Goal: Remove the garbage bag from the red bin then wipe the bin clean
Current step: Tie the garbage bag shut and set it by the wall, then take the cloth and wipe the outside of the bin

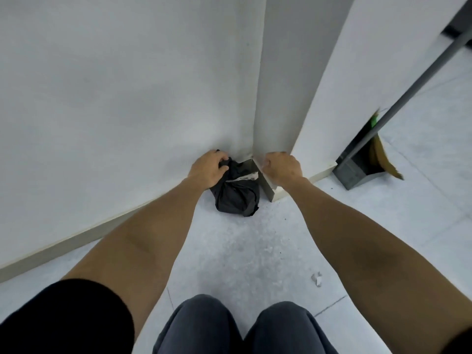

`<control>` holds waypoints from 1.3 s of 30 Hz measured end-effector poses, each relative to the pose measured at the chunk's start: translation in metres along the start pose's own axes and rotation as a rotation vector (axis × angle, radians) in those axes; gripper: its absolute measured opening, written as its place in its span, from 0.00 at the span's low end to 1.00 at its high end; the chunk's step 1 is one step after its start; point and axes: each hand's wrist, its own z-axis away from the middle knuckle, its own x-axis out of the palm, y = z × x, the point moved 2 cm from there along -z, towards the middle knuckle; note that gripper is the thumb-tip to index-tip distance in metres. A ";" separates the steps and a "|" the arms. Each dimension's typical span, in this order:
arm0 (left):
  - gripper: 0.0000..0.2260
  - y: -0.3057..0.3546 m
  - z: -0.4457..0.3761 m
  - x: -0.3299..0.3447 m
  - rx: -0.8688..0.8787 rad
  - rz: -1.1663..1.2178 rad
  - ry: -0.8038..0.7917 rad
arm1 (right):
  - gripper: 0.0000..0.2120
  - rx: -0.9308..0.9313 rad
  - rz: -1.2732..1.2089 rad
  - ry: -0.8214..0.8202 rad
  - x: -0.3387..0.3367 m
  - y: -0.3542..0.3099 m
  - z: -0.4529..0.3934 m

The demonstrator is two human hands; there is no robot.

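I see my left hand closed around the gathered neck of the black garbage bag, which sits on the floor tucked into the far corner where the white wall meets a white pillar. My right hand is curled into a loose fist just to the right of the bag, against the pillar's base; that grip looks shut, but I cannot tell whether it holds anything. The red bin is nowhere in view, so I judge the bag is already out of it and the wiping is not yet done.

Something pale shows at the top of the bag, either a gap in the neck or a scrap poking out. If I lift from the left grip alone, the neck could slip open and spill rubbish into the corner. Thin plastic could also snag or tear against the sharp pillar edge beside it.

To the far right, a dustpan and broom lean near the pillar; a careless swing of the bag could knock them over. A small scrap of paper lies on the near floor, with specks of grit around it.
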 end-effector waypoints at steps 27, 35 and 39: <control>0.27 0.582 0.357 -0.262 1.119 -0.621 -0.503 | 0.22 1.025 -0.044 0.226 -0.471 0.099 0.682; 0.27 0.722 0.589 -0.232 1.513 -0.656 -0.423 | 0.25 1.379 -0.061 0.395 -0.476 0.081 0.956; 0.27 0.765 0.730 -0.201 1.701 -0.619 -0.436 | 0.24 1.538 -0.045 0.419 -0.461 0.062 1.095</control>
